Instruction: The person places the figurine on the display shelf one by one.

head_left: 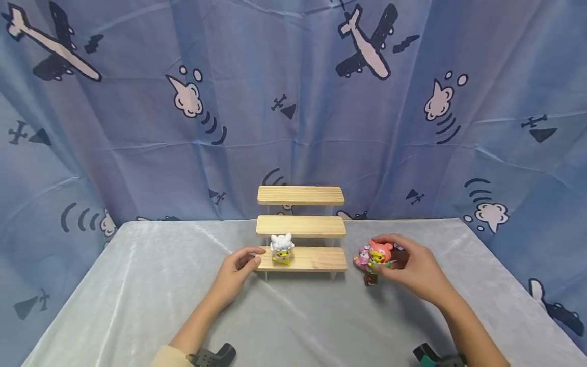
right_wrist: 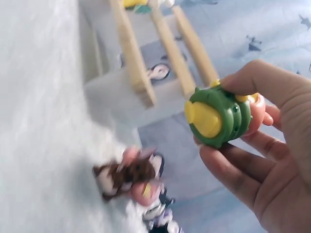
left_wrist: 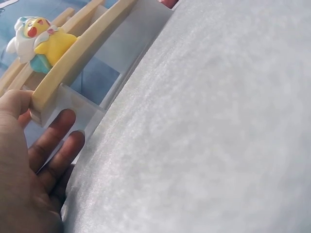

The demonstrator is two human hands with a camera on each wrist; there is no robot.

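My right hand [head_left: 415, 267] holds a small figurine [head_left: 379, 252] with a coral-pink eared hood and yellow face. In the right wrist view, thumb and fingers grip the figurine [right_wrist: 218, 116] around its green body with yellow underside, above the table. My left hand [head_left: 236, 272] pinches the left end of the lowest board of a three-tier wooden display stand [head_left: 316, 259]. Thumb and index finger meet at that board end in the left wrist view, while the other fingers [left_wrist: 53, 136] spread below it. A yellow figurine in a white hood [head_left: 282, 248] stands on the lowest board's left part.
Beside the right hand, several more figurines stand on the table, among them a pink one [head_left: 362, 258] and a brown one [right_wrist: 138, 171]. A pale cloth covers the table [head_left: 151, 285]. A blue curtain [head_left: 257, 112] with printed airplanes hangs behind the stand.
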